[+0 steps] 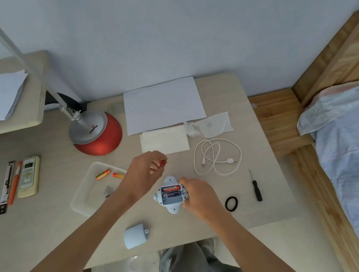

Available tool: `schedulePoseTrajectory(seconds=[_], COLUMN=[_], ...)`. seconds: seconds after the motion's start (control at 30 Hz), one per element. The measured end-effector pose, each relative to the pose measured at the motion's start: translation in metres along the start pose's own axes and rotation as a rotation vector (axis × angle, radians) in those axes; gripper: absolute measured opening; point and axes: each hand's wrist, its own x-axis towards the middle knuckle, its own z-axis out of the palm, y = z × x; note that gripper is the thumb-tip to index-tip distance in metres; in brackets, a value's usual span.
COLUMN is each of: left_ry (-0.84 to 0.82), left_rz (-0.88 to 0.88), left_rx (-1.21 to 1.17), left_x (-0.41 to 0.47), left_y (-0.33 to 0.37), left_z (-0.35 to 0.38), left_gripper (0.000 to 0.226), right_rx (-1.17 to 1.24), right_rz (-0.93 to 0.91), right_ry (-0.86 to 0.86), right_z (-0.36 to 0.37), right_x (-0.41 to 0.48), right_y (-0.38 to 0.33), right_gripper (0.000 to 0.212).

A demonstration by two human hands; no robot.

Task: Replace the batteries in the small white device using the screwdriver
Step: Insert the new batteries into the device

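- A pale blue-grey plastic cover lies alone near the front edge of the beige worktop, apart from everything else.
- The small white device with rounded lobes rests on the worktop just beyond the cover, its back up and its battery bay open. In the bay a red battery fills the far slot and a dark-labelled battery lies beside it.
- The right hand grips the device's right edge with its fingers curled, hiding that side.
- The left hand hovers just beyond and left of the device. Its fingertips pinch a small red piece, too small to identify.
- The left forearm crosses the right side of a clear plastic tray. The tray holds two orange-and-yellow batteries at its far end and a small grey item nearer.
- A black hair tie lies near the right hand, and a black-handled screwdriver lies untouched beyond it.
- Far left, a cream remote control, an orange pen and a black packaged strip lie side by side.
- A coiled white cable lies beyond the hands, with a folded white tissue to its left.
- A red-and-silver lamp base and a white paper sheet sit farthest back.
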Motion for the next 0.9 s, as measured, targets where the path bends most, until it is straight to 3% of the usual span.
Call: schedulePoseTrajectory(seconds=[0.5, 0.9], left_ry=[-0.134, -0.245], left_rz=[0.182, 0.15], left_rx=[0.139, 0.186], left_x=[-0.05, -0.045], left_y=[0.01, 0.002], left_z=[0.028, 0.044], left_gripper=[0.025, 0.017], right_rx=[-0.009, -0.021], right_rz=[-0.019, -0.057], right_ry=[0.03, 0.05], right_z=[0.0, 0.004], right_x=[0.0, 0.003], right_y=[0.001, 0.005], right_gripper=[0.034, 0.024])
